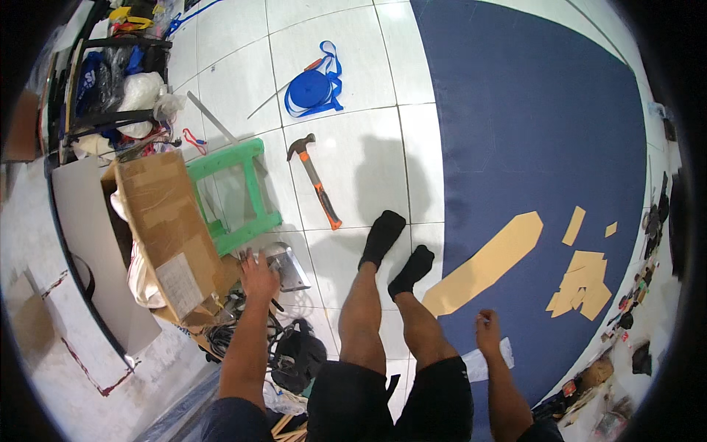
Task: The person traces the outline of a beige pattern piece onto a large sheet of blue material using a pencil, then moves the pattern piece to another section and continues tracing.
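Observation:
My left hand (259, 277) reaches to the lower corner of a cardboard box (166, 214), fingers stretched out. Right beside it lies a shiny silvery metal piece (293, 269), partly covered by the hand. My right hand (487, 333) hangs over the dark blue sheet with its fingers curled in; what they hold, if anything, does not show. Under its wrist is a crumpled whitish piece (501, 359). A long tan strip with cut corners (490, 265) lies on the sheet, close to that hand. Ahead of my feet rests a claw hammer (317, 180) with an orange and grey handle.
A green stool frame (254, 188) lies by the box. Farther off are a roll of blue strap (309, 90) and a metal strip (212, 116). Tan offcuts (582, 283) lie on the blue sheet (537, 132). A black bag (297, 357) sits near my left leg.

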Demonstrator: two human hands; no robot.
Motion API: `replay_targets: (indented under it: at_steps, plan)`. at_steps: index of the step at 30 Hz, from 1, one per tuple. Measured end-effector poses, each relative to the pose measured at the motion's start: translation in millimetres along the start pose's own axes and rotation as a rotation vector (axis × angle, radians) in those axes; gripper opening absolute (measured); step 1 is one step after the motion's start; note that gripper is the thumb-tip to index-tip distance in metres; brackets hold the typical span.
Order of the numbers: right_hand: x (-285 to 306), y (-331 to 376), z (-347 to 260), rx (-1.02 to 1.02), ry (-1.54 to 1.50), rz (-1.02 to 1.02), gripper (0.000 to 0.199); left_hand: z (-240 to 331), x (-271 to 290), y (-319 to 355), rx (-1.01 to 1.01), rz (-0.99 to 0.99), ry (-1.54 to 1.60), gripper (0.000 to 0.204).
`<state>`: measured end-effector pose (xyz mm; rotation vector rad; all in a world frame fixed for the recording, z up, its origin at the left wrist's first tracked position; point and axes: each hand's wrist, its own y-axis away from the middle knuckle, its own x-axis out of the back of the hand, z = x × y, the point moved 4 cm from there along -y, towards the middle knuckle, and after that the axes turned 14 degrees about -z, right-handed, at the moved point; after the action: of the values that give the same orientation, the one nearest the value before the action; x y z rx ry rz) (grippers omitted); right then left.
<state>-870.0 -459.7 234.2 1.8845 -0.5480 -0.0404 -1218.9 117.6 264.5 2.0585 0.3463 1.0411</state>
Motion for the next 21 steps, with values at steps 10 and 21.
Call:
replay_targets:
  at_steps: [10,21]
  plan:
    - [59.4,-93.1,9.5,-0.082,0.095,0.126,0.031,-100.1,-53.8,-117.2,0.199,0.137,-0.628,0.084]
    - [44.2,-196.4,73.8,0.059,0.256,0.253,0.037,-141.3,-65.9,-134.5,0.083,0.392,-0.555,0.065]
